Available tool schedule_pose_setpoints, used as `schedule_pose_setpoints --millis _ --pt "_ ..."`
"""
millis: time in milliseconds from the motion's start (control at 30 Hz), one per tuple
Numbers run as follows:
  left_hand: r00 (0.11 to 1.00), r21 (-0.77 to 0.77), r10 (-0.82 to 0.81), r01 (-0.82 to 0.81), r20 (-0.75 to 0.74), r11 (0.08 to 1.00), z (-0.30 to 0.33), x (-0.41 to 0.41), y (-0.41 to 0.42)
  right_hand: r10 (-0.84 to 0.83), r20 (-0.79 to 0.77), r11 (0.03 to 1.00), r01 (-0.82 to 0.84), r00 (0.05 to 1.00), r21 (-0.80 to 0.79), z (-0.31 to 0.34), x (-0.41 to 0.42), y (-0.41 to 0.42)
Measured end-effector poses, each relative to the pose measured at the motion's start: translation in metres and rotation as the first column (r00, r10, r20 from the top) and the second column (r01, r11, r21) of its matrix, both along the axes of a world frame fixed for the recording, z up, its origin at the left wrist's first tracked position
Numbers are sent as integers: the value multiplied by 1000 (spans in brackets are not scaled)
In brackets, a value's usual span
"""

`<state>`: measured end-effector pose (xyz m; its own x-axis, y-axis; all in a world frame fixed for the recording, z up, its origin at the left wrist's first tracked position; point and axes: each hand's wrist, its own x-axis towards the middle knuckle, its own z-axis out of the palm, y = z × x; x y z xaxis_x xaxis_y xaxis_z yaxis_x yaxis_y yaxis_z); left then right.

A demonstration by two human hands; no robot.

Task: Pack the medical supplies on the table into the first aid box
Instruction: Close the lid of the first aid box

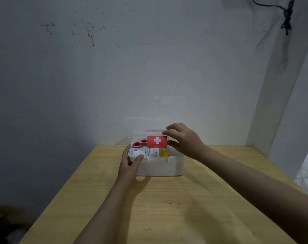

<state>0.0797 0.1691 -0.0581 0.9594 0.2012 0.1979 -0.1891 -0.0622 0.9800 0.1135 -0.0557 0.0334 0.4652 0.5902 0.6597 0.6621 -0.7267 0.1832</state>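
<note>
A white plastic first aid box [160,166] stands on the wooden table against the wall. Its clear lid [141,125] is raised and bears a red label with a white cross [157,141]. My right hand [183,140] grips the lid's right part beside the label. My left hand [130,161] holds the box's front left corner, thumb on the rim. Inside the tray lie two red tape rolls [139,143], a white packet with blue print [138,152], a pale sachet [153,153] and a yellow item [164,153].
The wooden table [167,205] stretches toward me from the box. A grey stained wall rises right behind the box. A white pillar [279,103] stands at the right, and a black cable [287,16] hangs at the top right.
</note>
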Motion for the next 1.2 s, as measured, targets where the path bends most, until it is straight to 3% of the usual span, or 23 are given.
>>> schedule_pose_setpoints --millis 167,300,533,700,967,1200 --pt "998 -63 53 -50 39 997 -3 -15 -5 15 -15 997 -16 1000 -70 -18 -7 -7" --pt "985 89 95 -108 144 990 -4 -30 -11 49 -43 994 -53 998 -97 -33 -17 -7" --pt "962 347 65 -159 267 924 0 -16 -10 142 -232 969 -88 962 229 -42 -28 -3" --pt "953 255 107 -183 285 950 6 -18 -19 106 -318 908 39 942 418 -42 -34 9" --pt "956 186 140 -192 259 964 6 -18 -23 201 -416 863 41 887 504 -47 -35 9" --pt "950 219 120 -187 289 958 1 -18 -19 93 -267 878 47 959 476 -60 -31 19"
